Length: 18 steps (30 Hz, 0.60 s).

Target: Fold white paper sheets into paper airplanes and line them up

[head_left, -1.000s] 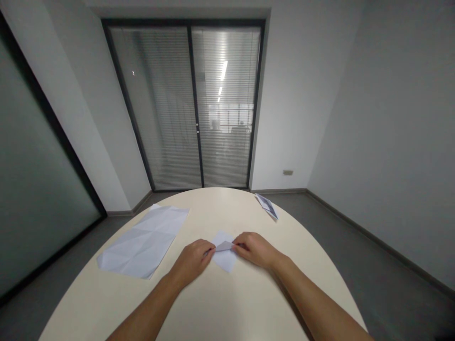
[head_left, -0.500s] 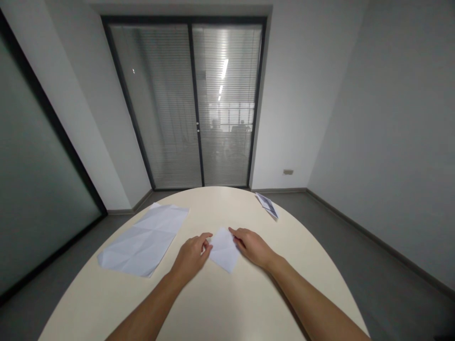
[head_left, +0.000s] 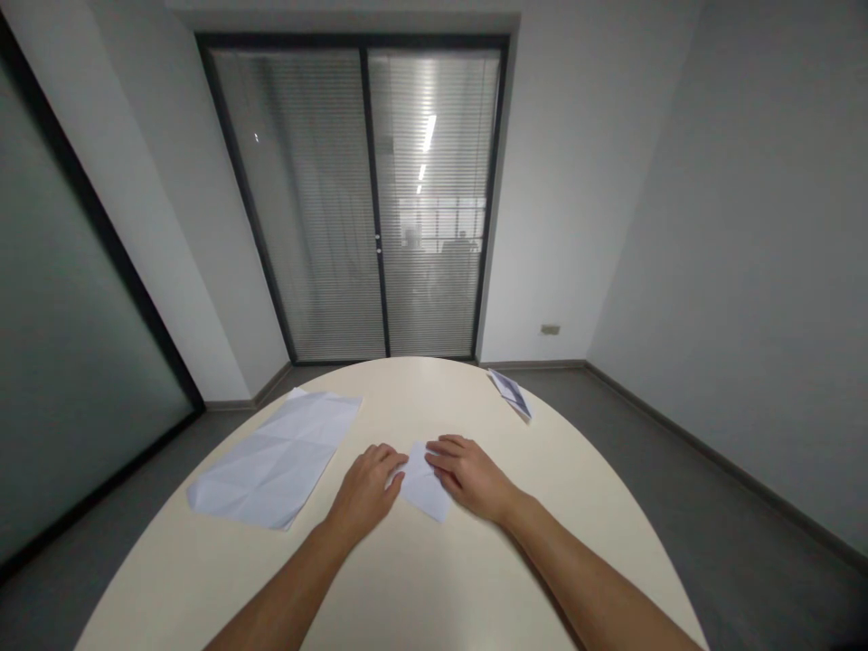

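Viewing remotely through the head camera. Small paper [head_left: 424, 495] lies on the round table [head_left: 420, 597], straight ahead of the wearer, between the two hands. I read its position as three o'clock from the left hand [head_left: 372, 481] and nine o'clock from the right hand [head_left: 473, 476].

Key relation: visible long axis runs roughly eleven to five, so it crosses the line between the hands rather than following it. Right hand is the nearer — its fingers lie over the upper right part of the paper, while the left hand's fingertips come only to the left edge.

Grip: right fingers extended, laid flat, not pinching. Left thumb and forefinger curve with a narrow gap between them; I cannot tell whether they have hold of the edge.

Appearance of paper: white with a bluish cast, matte, straight-edged, lying nearly flat; the near corner points toward about half past five. Faint line beside the right fingertips, perhaps a crease or flap. Layers too small to count.

Also noted: at ten o'clock from the small paper, a large creased sheet [head_left: 278, 466]; at one o'clock — by the table's far edge — a folded piece [head_left: 511, 394].
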Motion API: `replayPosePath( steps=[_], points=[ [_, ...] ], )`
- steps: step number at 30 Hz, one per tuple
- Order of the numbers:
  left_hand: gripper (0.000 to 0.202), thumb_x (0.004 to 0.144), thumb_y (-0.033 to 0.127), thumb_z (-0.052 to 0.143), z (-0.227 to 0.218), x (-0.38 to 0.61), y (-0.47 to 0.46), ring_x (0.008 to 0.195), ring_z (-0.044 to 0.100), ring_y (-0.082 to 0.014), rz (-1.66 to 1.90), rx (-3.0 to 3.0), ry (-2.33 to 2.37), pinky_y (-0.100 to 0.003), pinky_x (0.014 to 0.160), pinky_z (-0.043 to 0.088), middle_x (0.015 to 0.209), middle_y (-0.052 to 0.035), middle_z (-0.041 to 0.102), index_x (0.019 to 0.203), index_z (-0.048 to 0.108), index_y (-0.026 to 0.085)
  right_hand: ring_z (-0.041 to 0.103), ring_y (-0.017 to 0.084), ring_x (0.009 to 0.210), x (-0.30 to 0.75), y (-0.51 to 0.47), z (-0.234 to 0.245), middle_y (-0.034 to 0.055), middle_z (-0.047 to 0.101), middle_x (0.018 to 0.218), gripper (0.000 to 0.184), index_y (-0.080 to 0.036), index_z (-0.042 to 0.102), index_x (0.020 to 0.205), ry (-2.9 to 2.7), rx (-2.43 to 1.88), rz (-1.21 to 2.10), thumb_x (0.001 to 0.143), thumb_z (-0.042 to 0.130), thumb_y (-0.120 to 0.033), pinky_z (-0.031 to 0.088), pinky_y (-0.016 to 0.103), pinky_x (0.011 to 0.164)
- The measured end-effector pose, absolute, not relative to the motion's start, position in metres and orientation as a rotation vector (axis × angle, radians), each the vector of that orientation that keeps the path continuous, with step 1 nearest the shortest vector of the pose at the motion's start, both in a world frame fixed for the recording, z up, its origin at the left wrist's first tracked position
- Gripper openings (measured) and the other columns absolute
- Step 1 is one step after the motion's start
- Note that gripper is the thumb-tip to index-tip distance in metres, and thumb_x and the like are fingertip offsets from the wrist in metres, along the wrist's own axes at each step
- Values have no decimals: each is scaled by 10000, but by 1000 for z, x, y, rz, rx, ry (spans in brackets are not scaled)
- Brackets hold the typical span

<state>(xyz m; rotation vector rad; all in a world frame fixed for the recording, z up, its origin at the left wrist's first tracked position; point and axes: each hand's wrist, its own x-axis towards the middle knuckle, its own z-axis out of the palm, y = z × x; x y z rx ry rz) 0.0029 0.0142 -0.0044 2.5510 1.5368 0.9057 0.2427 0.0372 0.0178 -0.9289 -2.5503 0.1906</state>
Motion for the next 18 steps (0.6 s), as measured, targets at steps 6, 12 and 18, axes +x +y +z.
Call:
replayPosePath(
  steps=[6,12,18],
  points=[
    [347,877,76,540,-12,0,20,1130,606,-217,938,2549,1365,-425,1025,481,1196,-47,701,1123,718,244,199,305,1501,238,23,21,128,229,1620,698,-196,219,1576,-2744,-986,531,998,365,-560,123,573,1206],
    [448,803,-17,511,-16,-1,22,1133,601,-204,986,2485,1326,-420,1032,486,1192,-50,702,1102,728,237,170,319,1506,246,25,22,145,187,1625,730,-143,211,1575,-2708,-1159,563,1001,316,-581,136,550,1211],
    [460,781,-48,487,-7,0,18,1121,594,-207,918,2539,1278,-430,1019,480,1176,-46,711,1065,728,224,558,282,1219,241,28,29,129,645,1301,343,-181,670,1221,-2501,-1169,261,967,490,-323,413,416,1049]
  ],
)
